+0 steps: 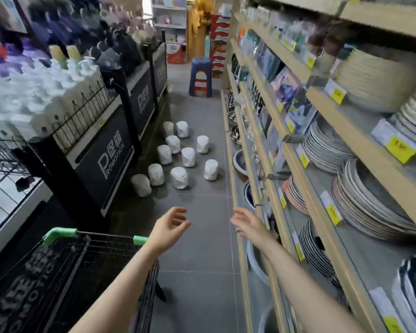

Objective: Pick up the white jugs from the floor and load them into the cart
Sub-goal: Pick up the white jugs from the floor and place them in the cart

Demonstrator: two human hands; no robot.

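Reaching forward down the aisle, both arms stretch out over the grey tiled floor [202, 236] with nothing in either hand. The left hand [169, 227] hangs above the floor just past the cart's rim, its fingers loosely curled and holding nothing. The right hand [249, 227] is out beside the lower shelf edge, fingers spread and relaxed, also bare. Both look poised for a grab, not resting, which I judge to mean the approach to the first pickup is under way.

The white jugs [179, 177] stand upright on the floor well ahead of the hands, about ten of them in a loose cluster between the black promotion bin [106, 152] on the left and the wooden shelving [286, 140] on the right. They sit apart from one another, so each can probably be taken singly; the nearest one [141, 185] rests close against the bin's base.

The cart [65, 272], black wire with a green-capped handle [58, 234], is at the lower left, just beside the left forearm, handy for loading once a jug is lifted. Its inside is dark and I cannot tell whether any jug is in it.

Stacked plates [327, 147] line the shelves on the right, close to the right arm, so a careless swing there looks risky. A blue and red stool [200, 76] stands farther down the aisle
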